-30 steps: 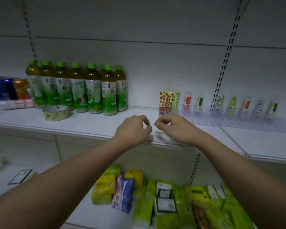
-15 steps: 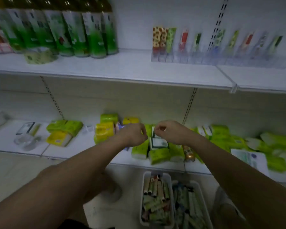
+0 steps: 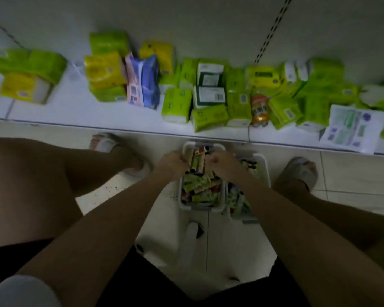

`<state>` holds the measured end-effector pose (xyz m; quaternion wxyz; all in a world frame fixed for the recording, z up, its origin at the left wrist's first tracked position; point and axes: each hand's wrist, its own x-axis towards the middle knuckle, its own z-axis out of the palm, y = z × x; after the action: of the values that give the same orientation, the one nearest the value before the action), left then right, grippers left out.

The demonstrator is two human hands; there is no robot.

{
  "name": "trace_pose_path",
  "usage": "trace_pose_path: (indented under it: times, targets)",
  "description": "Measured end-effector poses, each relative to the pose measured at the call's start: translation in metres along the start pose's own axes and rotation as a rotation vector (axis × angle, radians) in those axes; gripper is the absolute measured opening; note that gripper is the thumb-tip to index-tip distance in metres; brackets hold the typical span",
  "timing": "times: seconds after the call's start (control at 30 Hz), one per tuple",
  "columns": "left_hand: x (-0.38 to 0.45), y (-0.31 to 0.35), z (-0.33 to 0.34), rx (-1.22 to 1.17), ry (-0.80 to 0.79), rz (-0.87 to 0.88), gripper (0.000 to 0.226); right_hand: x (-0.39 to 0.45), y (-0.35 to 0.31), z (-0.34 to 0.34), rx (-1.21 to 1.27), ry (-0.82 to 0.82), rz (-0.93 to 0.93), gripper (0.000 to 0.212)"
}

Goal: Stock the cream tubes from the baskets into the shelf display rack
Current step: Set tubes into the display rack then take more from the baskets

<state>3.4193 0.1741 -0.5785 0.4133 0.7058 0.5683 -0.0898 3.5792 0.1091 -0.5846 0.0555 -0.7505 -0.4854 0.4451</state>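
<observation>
A long white bottom shelf (image 3: pixel 124 117) carries green and yellow tissue packs (image 3: pixel 108 70). Below, two white plastic baskets (image 3: pixel 201 207) (side by side on the floor) hold cream tubes (image 3: pixel 197 162); left hand (image 3: pixel 172 163) and right hand (image 3: pixel 223 162) curl fingers round some.

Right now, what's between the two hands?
Head view: a few cream tubes, over the left basket, between the left hand and right hand.

White baskets (image 3: pixel 187 204), green-and-red cream tubes (image 3: pixel 200 187), lime and yellow tissue packs (image 3: pixel 176 105).
</observation>
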Motion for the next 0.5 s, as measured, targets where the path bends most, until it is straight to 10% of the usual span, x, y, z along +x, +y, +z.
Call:
trace_pose_path:
  times: [0.33,0.5]
  targets:
    - [0.071,-0.034,0.097,0.172,-0.034,-0.052,0.034,0.077,0.056,0.08,-0.023,0.151,0.257,0.04]
    - [0.08,-0.026,0.117,0.313,0.194,-0.145,0.026,0.094,0.06,0.093,0.032,0.142,0.313,0.024]
